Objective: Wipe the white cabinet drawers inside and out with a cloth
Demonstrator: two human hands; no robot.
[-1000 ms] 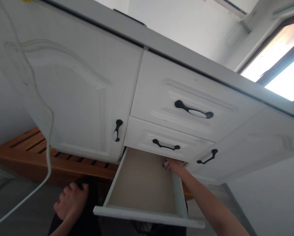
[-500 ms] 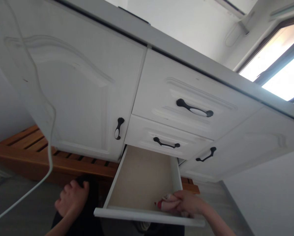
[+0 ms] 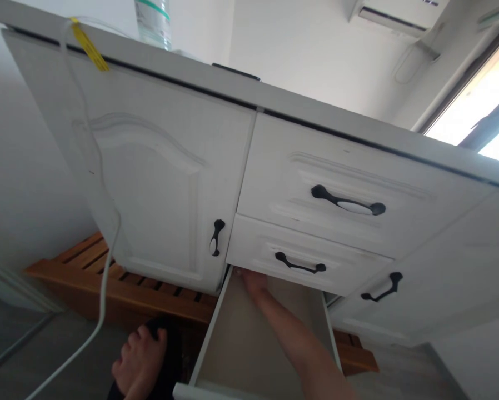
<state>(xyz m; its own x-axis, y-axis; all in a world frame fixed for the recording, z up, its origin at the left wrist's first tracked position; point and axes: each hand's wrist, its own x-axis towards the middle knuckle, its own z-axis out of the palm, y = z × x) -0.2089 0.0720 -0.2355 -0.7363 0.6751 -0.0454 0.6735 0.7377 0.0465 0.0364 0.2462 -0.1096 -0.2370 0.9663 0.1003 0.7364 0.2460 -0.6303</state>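
Observation:
My right hand [image 3: 253, 279] is deep in the pulled-out bottom drawer [image 3: 233, 339], at its back left corner. The drawer front above partly covers the fingers. A small pale bit of the cloth [image 3: 238, 271] shows at the fingertips; the rest of it is hidden. My forearm crosses the drawer's bare beige bottom. My left hand [image 3: 138, 358] rests on my dark-clothed knee [image 3: 172, 347], left of the drawer. Its fingers bend loosely over the knee with the thumb apart, and it holds nothing.
Two closed drawers [image 3: 341, 166] sit above, with dark handles. Closed cabinet doors [image 3: 149, 189] flank them. A white cable [image 3: 103, 289] hangs at left from the countertop [image 3: 183, 69], where a clear bottle [image 3: 153, 22] stands. A slatted wooden bench [image 3: 120, 289] lies beneath.
My right hand has moved from the drawer's front right to its back left corner, and the cloth is now mostly out of sight. My left hand stays on the knee. The view has shifted.

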